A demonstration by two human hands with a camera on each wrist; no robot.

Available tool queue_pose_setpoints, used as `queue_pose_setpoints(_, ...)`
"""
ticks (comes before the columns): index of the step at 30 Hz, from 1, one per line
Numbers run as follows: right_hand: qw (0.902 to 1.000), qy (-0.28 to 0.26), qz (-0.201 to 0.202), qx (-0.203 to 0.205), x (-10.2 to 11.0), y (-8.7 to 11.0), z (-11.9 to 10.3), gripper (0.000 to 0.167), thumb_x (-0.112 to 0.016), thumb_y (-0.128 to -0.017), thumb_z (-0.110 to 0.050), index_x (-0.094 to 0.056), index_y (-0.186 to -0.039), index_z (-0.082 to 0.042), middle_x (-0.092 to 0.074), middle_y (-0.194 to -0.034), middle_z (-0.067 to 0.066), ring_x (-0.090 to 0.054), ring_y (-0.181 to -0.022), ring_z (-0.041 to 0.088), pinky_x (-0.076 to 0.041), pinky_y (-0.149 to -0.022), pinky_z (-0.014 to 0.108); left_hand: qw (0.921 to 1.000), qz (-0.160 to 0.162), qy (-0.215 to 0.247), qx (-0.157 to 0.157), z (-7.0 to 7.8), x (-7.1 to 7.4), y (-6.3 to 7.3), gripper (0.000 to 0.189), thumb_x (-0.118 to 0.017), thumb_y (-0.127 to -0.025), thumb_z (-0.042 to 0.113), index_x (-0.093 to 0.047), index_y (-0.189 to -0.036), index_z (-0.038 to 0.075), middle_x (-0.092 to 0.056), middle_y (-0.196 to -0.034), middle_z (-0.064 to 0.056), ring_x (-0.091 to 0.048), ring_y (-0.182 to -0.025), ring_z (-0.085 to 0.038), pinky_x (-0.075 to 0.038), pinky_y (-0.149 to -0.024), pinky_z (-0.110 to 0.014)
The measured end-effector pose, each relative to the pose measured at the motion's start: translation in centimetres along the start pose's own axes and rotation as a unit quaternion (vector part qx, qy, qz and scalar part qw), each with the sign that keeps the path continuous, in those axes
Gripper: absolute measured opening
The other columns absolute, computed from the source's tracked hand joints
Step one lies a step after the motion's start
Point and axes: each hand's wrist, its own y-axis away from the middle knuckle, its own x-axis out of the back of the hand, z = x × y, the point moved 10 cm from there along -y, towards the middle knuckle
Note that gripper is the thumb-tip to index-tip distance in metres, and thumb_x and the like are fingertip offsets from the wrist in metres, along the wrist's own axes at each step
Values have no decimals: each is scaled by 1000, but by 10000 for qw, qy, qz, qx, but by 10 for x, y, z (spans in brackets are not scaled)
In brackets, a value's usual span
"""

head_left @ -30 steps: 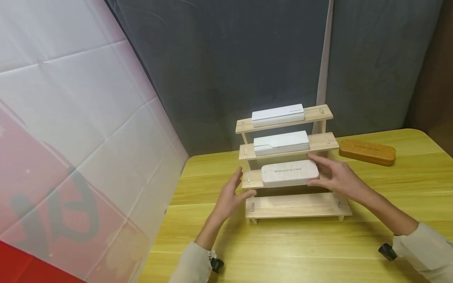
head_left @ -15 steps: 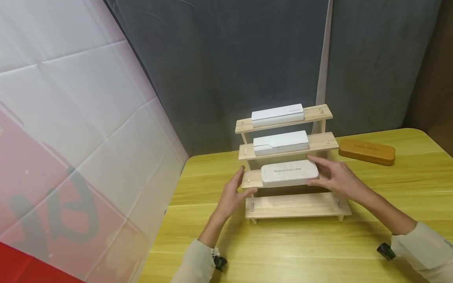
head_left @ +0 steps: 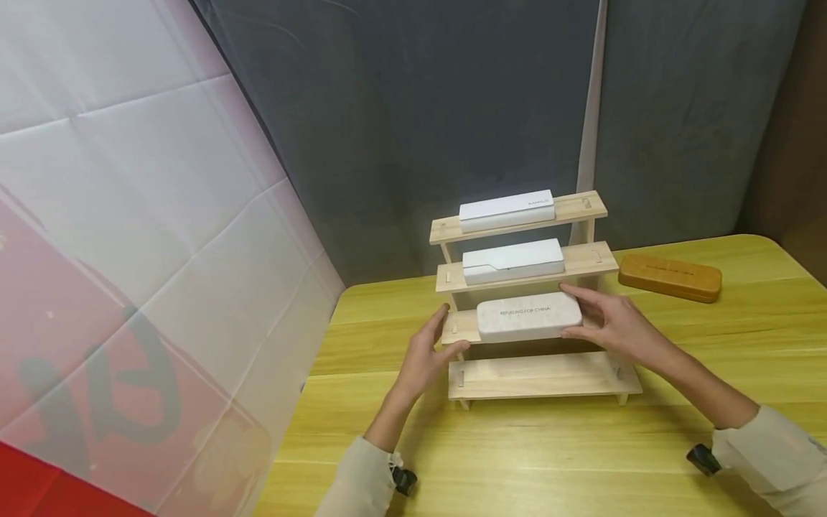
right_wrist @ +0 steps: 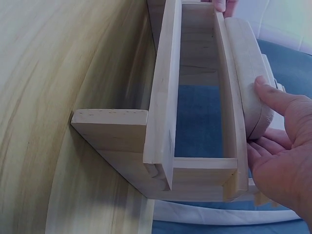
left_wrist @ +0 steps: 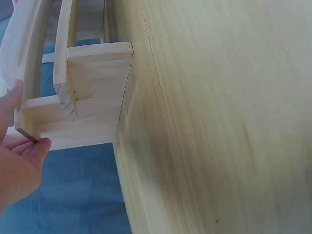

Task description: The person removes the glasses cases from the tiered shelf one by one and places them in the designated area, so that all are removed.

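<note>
A pale, rounded glasses case (head_left: 528, 319) with printed lettering lies on the third tier of a wooden stepped display stand (head_left: 549, 377). My right hand (head_left: 625, 327) holds the case by its right end, thumb at the front and fingers behind and under it, as the right wrist view shows with the case (right_wrist: 246, 73). At the tier's left end, my left hand (head_left: 423, 362) grips the shelf board; in the left wrist view, its thumb and fingers (left_wrist: 44, 146) pinch the board's end. On the two upper tiers lie a white glasses case (head_left: 513, 262) and another white case (head_left: 507, 210).
An orange-brown glasses case (head_left: 670, 278) lies on the wood-grain table (head_left: 517, 459) right of the stand. A dark grey curtain (head_left: 420, 129) hangs close behind. A white and pink printed sheet (head_left: 161, 237) slopes along the left side.
My left hand has shifted slightly right and closed in on the shelf's left end. The right hand and the pale case have hardly moved.
</note>
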Motion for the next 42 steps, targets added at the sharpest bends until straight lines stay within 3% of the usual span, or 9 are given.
queue_pose_setpoints(5,9999,-100,-6,-40,-1,-1,1,80,-89,-89,-18,-50,-154,6,-51,-152,34,-53,-136,52,-48,-107,55,9999,29,147,-52,2,1,0,88,-80,-97,21,-29,-164,-6,-31,-169,-22,-35,-154,-35,-34,-125,-46)
queue_pose_setpoints(24,9995,-253,98,-147,0,1,4,74,-88,-89,-13,-53,-151,7,-53,-151,33,-54,-136,50,-49,-105,46,10000,-21,3,43,4,-1,1,88,-79,-98,22,-28,-165,-4,-30,-170,-20,-34,-155,-34,-36,-124,-43)
queue_pose_setpoints(42,9958,-794,436,102,5,4,-3,69,-86,-89,-4,-54,-149,9,-53,-148,35,-55,-133,48,-50,-98,17,10000,-70,-52,19,4,-2,1,86,-77,-99,21,-28,-164,-6,-28,-170,-23,-33,-155,-33,-36,-123,-41)
